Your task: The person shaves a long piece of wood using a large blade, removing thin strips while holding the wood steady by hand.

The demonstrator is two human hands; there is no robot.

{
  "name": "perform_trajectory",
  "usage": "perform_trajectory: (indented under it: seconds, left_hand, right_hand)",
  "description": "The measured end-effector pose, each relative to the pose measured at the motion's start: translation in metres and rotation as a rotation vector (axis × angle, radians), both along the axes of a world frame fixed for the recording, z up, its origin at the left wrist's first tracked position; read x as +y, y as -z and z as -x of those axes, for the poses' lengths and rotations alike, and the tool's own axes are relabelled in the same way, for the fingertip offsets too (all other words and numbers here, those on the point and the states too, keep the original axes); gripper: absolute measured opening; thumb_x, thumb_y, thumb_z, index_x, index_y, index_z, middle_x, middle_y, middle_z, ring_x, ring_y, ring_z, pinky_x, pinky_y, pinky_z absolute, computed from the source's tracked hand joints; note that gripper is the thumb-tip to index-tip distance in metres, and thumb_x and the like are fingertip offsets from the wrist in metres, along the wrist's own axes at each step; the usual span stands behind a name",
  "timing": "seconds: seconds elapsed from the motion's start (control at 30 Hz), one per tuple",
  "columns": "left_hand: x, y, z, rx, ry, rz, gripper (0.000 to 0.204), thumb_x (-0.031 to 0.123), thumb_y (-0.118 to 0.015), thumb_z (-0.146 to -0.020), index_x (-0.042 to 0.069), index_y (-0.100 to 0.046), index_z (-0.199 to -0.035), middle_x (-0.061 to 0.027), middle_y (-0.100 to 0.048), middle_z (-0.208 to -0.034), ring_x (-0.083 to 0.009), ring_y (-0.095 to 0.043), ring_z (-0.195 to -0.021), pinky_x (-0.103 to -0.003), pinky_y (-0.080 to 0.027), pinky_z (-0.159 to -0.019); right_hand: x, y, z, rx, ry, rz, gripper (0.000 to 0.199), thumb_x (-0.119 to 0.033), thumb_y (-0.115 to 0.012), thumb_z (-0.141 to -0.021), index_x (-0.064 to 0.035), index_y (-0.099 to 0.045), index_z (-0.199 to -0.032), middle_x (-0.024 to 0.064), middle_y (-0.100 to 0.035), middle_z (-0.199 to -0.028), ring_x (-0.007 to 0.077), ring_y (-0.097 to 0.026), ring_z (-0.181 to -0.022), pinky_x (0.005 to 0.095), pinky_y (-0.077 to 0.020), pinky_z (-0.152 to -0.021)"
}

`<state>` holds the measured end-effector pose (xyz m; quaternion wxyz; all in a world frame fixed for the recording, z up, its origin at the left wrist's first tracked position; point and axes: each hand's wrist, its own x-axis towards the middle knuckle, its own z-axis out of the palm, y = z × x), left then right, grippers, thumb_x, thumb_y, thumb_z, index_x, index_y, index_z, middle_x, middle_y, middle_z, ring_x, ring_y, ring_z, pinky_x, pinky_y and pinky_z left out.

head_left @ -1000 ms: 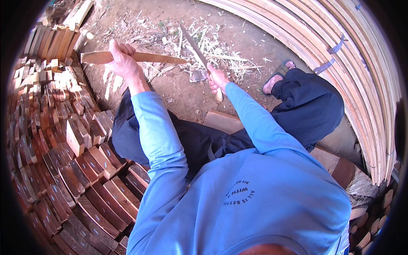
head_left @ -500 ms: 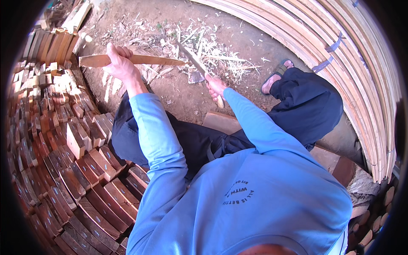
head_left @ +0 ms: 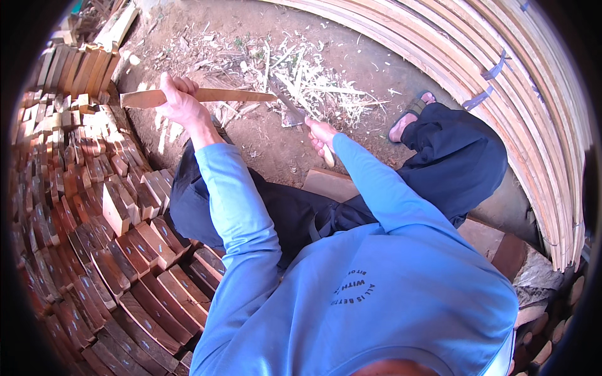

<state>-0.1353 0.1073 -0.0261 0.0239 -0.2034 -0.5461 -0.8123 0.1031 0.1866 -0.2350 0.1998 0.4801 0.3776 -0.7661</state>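
My left hand [head_left: 183,108] is closed around a thin, curved strip of wood [head_left: 235,95], near its wider left end. The strip lies roughly level in front of me, its narrower end pointing right. Wrapped round the handle of a large knife is my right hand [head_left: 321,133]; the pale butt of the handle shows below the fist. The knife's blade [head_left: 290,103] slants up and left, right beside the strip's narrow end. Whether blade and wood touch, I cannot tell. Pale wood shavings [head_left: 326,94] lie on the ground beyond the blade.
Stacked reddish-brown wood blocks [head_left: 135,276] fill the left side, close to my left leg. Long curved pale boards [head_left: 527,94] run along the right. A wooden block [head_left: 327,183] lies between my legs. My sandalled right foot [head_left: 403,127] rests on the dirt floor [head_left: 376,69].
The knife blade has shifted slightly down and right and is turned a little differently. The left hand still grips the wood strip, which sits slightly lower in view.
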Motion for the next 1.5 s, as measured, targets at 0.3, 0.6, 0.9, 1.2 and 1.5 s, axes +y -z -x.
perform_trajectory:
  seconds: [0.3, 0.6, 0.9, 1.2, 1.5]
  left_hand:
    - [0.006, -0.002, -0.003, 0.032, 0.037, -0.003, 0.041, 0.015, -0.054, -0.098, 0.013, -0.033, -0.063, 0.0023, -0.03, -0.052, -0.0101, -0.03, -0.044, -0.03, -0.029, -0.044]
    - [0.003, -0.002, -0.005, 0.008, 0.034, -0.021, 0.042, 0.015, -0.054, -0.098, 0.013, -0.035, -0.06, 0.0025, -0.03, -0.051, -0.009, -0.03, -0.043, -0.028, -0.029, -0.044]
    - [0.006, -0.002, -0.002, 0.002, 0.002, -0.035, 0.04, 0.013, -0.055, -0.097, 0.013, -0.034, -0.063, 0.0025, -0.03, -0.052, -0.0096, -0.028, -0.042, -0.029, -0.027, -0.043]
    - [-0.004, 0.001, -0.002, -0.014, -0.03, 0.011, 0.04, 0.016, -0.056, -0.097, 0.014, -0.034, -0.064, 0.0029, -0.029, -0.053, -0.0101, -0.029, -0.044, -0.03, -0.027, -0.045]
    - [0.005, -0.001, -0.004, -0.013, -0.03, 0.002, 0.042, 0.015, -0.056, -0.097, 0.013, -0.034, -0.061, 0.0023, -0.031, -0.052, -0.0095, -0.029, -0.043, -0.028, -0.027, -0.044]
  right_hand:
    - [0.001, -0.007, 0.002, 0.085, 0.073, -0.035, 0.056, -0.066, -0.039, -0.099, -0.013, -0.042, -0.078, -0.0057, -0.031, -0.057, 0.007, -0.027, -0.042, 0.0283, -0.0282, -0.041]
    - [0.012, -0.019, 0.008, 0.127, 0.114, -0.018, 0.055, -0.063, -0.039, -0.1, -0.0128, -0.042, -0.08, -0.0056, -0.031, -0.057, 0.0063, -0.027, -0.042, 0.0282, -0.0285, -0.04]
    - [0.012, -0.016, 0.013, 0.053, 0.031, -0.123, 0.055, -0.064, -0.04, -0.1, -0.0126, -0.043, -0.079, -0.005, -0.033, -0.059, 0.0071, -0.028, -0.042, 0.0291, -0.0285, -0.04]
    - [0.006, -0.008, 0.012, -0.037, -0.033, -0.177, 0.054, -0.058, -0.039, -0.102, -0.0103, -0.044, -0.077, -0.0029, -0.034, -0.058, 0.0097, -0.031, -0.043, 0.0317, -0.0328, -0.039]
    - [-0.009, -0.009, 0.008, 0.023, -0.041, -0.201, 0.058, -0.066, -0.039, -0.099, -0.0132, -0.043, -0.076, -0.0058, -0.033, -0.058, 0.0077, -0.029, -0.043, 0.0297, -0.0303, -0.04]
